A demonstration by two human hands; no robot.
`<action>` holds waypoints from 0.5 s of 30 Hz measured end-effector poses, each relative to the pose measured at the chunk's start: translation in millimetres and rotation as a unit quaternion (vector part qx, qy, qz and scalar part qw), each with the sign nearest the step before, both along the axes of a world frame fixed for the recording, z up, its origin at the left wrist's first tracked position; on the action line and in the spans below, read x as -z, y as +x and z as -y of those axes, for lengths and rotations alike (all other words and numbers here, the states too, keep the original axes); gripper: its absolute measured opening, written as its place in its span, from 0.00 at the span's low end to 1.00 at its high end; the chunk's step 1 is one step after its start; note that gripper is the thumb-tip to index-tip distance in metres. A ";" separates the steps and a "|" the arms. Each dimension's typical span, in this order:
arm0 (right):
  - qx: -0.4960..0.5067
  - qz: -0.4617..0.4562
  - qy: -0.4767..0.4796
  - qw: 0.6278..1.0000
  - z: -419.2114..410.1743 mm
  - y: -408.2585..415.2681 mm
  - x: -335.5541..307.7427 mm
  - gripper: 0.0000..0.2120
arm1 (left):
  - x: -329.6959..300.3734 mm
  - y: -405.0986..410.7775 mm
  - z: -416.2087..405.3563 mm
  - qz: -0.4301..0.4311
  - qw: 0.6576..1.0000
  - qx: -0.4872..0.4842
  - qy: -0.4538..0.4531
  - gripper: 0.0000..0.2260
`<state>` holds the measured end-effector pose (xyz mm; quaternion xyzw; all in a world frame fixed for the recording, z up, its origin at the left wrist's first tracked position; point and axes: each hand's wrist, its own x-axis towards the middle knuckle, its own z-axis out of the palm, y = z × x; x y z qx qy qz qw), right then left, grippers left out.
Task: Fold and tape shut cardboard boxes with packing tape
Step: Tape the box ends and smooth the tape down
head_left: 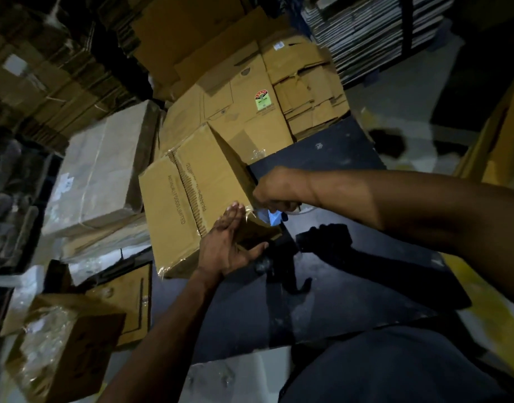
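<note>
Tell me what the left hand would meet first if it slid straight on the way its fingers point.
The left hand lies flat on the cardboard box, pointing up along its edge. Going on, it would probably meet the right hand at the box's corner; depth is unclear.

Dark work table (337, 158), stacked white sheets (366, 33) far right.
</note>
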<state>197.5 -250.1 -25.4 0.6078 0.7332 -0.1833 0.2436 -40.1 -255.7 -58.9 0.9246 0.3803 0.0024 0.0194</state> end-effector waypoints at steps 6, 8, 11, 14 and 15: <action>0.016 0.026 -0.045 0.999 42.3 45.5 51.4 0.21 | -5.6 -1.2 -5.5 -0.017 1.000 0.013 0.004 0.51; 0.044 -0.020 -0.115 0.992 46.9 68.8 65.7 0.24 | -7.6 1.0 -8.9 -0.012 1.000 0.014 0.003 0.49; 0.085 -0.080 -0.100 0.988 51.0 95.9 80.6 0.29 | -18.1 6.7 -18.7 -0.022 0.999 0.033 0.035 0.44; 0.122 -0.140 -0.086 0.979 56.2 110.6 96.0 0.30 | -29.4 13.6 -30.0 -0.056 0.991 0.080 0.088 0.42; 0.132 -0.155 -0.086 0.975 59.3 112.8 100.8 0.30 | -31.8 14.8 -32.6 -0.061 0.990 0.093 0.089 0.41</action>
